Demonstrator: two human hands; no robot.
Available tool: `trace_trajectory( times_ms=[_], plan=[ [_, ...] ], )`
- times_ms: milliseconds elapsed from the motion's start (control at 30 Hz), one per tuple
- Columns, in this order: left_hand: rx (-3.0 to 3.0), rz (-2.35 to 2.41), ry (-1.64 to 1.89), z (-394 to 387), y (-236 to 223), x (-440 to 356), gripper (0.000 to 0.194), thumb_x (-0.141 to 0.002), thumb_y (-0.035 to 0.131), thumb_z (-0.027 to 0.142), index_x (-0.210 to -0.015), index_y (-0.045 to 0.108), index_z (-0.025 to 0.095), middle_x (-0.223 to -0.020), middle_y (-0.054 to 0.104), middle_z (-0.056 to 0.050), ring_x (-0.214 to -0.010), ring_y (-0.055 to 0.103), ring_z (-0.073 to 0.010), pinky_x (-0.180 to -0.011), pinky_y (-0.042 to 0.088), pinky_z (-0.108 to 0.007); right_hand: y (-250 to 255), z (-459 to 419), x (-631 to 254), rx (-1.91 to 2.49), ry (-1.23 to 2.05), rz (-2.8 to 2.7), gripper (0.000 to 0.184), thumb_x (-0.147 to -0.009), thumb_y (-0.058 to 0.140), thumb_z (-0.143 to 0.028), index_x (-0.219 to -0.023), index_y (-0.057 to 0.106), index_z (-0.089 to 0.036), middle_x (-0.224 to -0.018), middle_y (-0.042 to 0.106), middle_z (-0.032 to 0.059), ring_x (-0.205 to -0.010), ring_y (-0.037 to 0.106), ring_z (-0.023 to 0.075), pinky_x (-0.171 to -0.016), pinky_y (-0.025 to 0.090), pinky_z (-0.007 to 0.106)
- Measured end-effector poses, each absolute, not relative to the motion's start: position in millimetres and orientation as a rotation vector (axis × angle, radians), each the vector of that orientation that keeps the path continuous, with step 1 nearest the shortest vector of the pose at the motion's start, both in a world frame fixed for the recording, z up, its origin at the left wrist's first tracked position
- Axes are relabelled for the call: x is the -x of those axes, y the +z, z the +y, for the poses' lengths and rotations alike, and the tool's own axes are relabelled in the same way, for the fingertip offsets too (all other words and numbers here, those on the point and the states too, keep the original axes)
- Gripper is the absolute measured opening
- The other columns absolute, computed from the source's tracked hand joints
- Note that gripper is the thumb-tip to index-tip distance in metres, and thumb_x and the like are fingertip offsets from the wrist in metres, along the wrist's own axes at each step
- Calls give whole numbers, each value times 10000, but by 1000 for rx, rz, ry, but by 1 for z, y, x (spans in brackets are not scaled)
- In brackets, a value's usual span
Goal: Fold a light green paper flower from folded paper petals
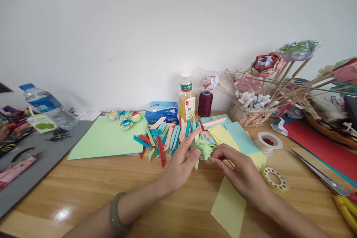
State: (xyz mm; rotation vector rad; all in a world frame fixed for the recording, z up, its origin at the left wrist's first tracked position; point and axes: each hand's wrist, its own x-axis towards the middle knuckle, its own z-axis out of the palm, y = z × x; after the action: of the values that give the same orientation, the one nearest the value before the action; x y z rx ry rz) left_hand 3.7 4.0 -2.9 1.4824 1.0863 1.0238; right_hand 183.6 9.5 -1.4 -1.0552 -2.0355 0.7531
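A light green folded paper flower (205, 149) is held between my two hands above the table. My left hand (181, 161), with a ring and a bangle on the arm, has its thumb against the flower's left edge; the other fingers reach up behind, partly hidden. On the right side my right hand (237, 163) pinches the flower's edge between thumb and fingers. Just behind lies a pile of folded paper strips (167, 137) in red, blue, peach and green. Below my right hand is a pale yellow paper sheet (229, 208).
Green paper (111, 137) with several small paper flowers lies left. A tissue pack (162, 112), drink bottle (186, 100) and thread spool (205, 104) stand behind. Rightward are a basket (248, 116), tape rolls (275, 178), red paper (320, 148) and scissors (320, 174).
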Motion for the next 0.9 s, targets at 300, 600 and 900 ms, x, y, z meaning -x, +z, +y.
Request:
trace_trajectory(
  times_ms=[300, 600, 900],
  plan=[
    [-1401, 902, 951, 5, -8, -9, 468, -827, 437, 501, -1189, 547, 226, -1166, 506, -105, -655, 591, -121, -651, 527, -293, 3, 8, -182, 1096, 937, -1977, 228, -900, 447, -309, -711, 516, -203, -685, 585, 3, -637, 533, 147, -598, 407, 257],
    [-1104, 934, 1008, 6, -10, -12, 502, -773, 507, 539, -1097, 625, 174, -975, 637, -86, -564, 586, -95, -537, 501, -226, 7, 5, -182, 1190, 987, -1960, 267, -893, 439, -363, -694, 509, -200, -647, 581, -3, -598, 499, 145, -559, 380, 251],
    [-988, 926, 1083, 5, -15, -16, 432, -729, 604, 476, -1029, 672, 172, -933, 659, -74, -532, 561, -77, -499, 483, -209, 4, 6, -179, 1162, 1141, -1856, 268, -876, 452, -388, -699, 518, -198, -702, 622, 25, -706, 591, 182, -630, 458, 277]
  ],
)
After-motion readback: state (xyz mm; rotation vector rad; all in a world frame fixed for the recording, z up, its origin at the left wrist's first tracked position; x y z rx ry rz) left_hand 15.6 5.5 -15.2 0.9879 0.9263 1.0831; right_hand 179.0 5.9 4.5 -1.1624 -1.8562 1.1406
